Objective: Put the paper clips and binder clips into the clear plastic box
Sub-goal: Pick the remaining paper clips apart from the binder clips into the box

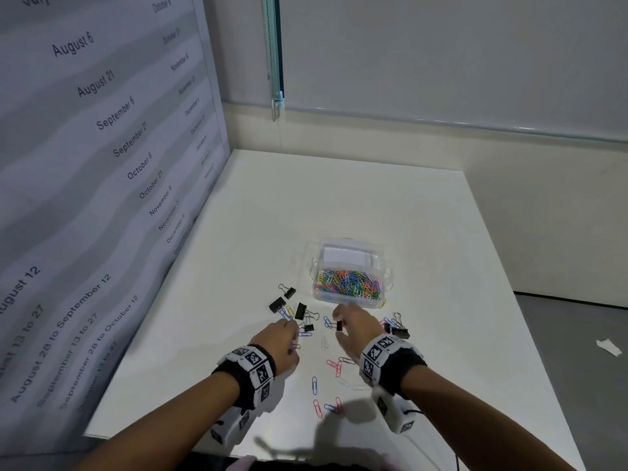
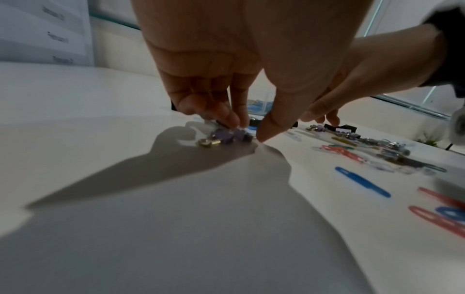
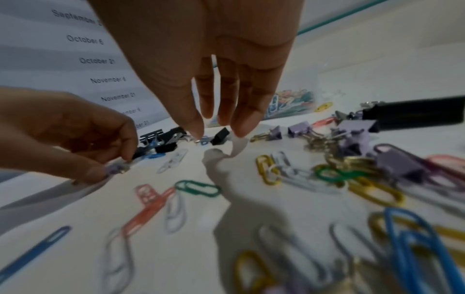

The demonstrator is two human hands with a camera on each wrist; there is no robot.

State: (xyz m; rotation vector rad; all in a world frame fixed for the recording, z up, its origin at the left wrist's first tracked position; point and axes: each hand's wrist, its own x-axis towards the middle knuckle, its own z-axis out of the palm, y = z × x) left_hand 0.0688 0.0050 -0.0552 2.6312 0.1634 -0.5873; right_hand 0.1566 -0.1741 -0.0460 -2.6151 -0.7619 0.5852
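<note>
The clear plastic box (image 1: 350, 253) stands mid-table, its floor covered in coloured paper clips (image 1: 350, 283). Loose paper clips (image 1: 314, 385) and black binder clips (image 1: 289, 292) lie on the white table in front of it. My left hand (image 1: 292, 334) (image 2: 247, 129) is low over a cluster of small purple binder clips (image 2: 226, 137) and pinches one of them (image 3: 114, 169) between thumb and fingers. My right hand (image 1: 337, 326) (image 3: 219, 129) hovers with straight fingers spread around a small black binder clip (image 3: 220, 136), without touching it.
A poster printed with dates (image 1: 102, 164) forms a wall along the table's left side. A larger black binder clip (image 1: 397, 331) (image 3: 412, 113) lies to the right of my right wrist. The near table edge (image 1: 170, 443) is just below my forearms. A paper scrap (image 1: 608, 346) lies on the floor.
</note>
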